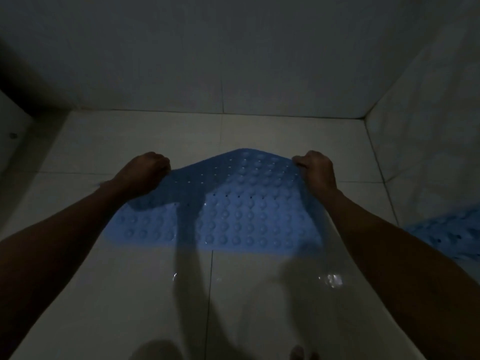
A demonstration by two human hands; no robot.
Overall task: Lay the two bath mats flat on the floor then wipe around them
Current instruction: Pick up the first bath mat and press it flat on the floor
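Note:
A blue rubber bath mat (233, 211) with rows of round suction cups and small holes hangs in front of me above the white tiled floor (145, 294). My left hand (145, 170) is closed on its upper left edge. My right hand (315, 170) is closed on its upper right corner. The mat sags between them, cups facing me, its lower edge near or on the floor. A second blue bath mat (449, 240) lies at the right edge of the view, partly hidden by my right forearm.
The room is dim. A grey wall (233, 61) stands straight ahead and another wall (428, 141) closes the right side. A dark edge with a small round fitting (12, 135) is at the left. Wet glints (332, 280) show on the tiles near my feet.

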